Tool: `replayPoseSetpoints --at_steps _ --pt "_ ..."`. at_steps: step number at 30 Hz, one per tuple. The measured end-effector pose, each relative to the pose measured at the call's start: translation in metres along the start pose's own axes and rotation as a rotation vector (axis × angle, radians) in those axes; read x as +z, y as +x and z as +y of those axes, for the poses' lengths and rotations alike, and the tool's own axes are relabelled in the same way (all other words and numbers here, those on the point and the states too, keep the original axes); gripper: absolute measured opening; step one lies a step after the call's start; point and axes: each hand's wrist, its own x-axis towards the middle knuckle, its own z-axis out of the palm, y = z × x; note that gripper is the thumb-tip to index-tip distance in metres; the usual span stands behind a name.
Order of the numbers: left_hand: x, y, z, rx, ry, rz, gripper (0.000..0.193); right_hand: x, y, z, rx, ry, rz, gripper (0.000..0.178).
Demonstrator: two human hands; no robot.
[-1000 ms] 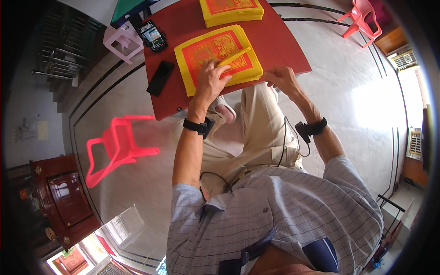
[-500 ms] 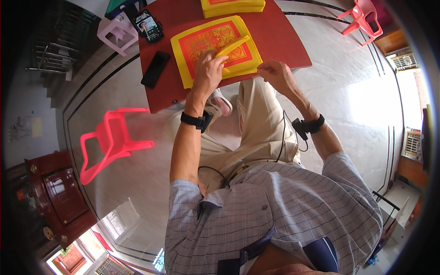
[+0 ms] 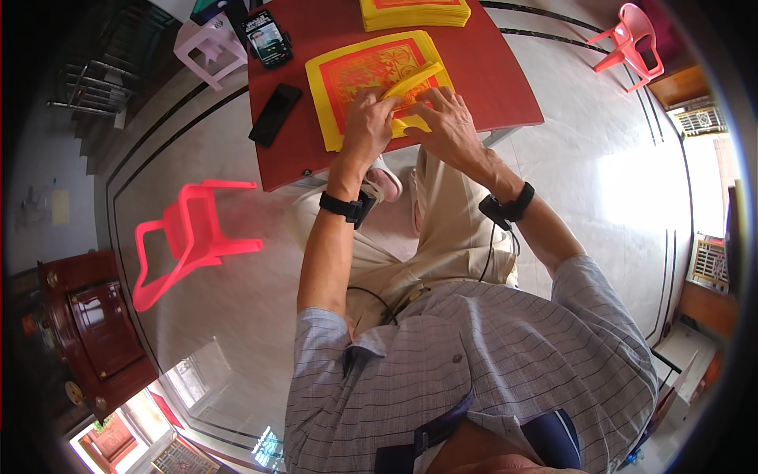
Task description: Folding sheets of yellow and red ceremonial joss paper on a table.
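A stack of yellow joss paper sheets (image 3: 322, 87) with red printed squares lies on a red table (image 3: 505, 95) before me. On top, one joss paper sheet (image 3: 418, 77) is turned up into a narrow yellow fold slanting up to the right. My left hand (image 3: 369, 120) is closed on the lower left end of this fold. My right hand (image 3: 446, 122) has bent fingers over the stack's right part and its thumb toward the near edge, gripping the folded sheet. What lies under the fingertips is partly hidden.
Another yellow paper stack (image 3: 414, 17) sits at the table's far edge. A dark phone (image 3: 275, 114) lies left of the sheets, and a lit phone (image 3: 267, 39) stands behind it. Pink-red plastic chairs (image 3: 189, 229) stand on the floor at left and far right (image 3: 632, 47).
My right hand has moved left from beside the stack's near right corner onto the paper, close to my left hand. The left hand stays on the fold. The whole view has shifted slightly.
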Motion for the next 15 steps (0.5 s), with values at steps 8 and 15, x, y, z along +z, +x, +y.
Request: replayPoseSetpoints --at_steps 8,15 --pt "-0.0011 -0.001 0.0008 0.014 -0.016 0.026 0.032 0.0017 0.0097 0.0026 -0.023 -0.019 0.0 0.033" --pt "-0.0012 -0.0018 -0.003 -0.009 0.001 -0.02 0.031 0.0 0.0122 0.0044 -0.015 -0.026 -0.039 0.032"
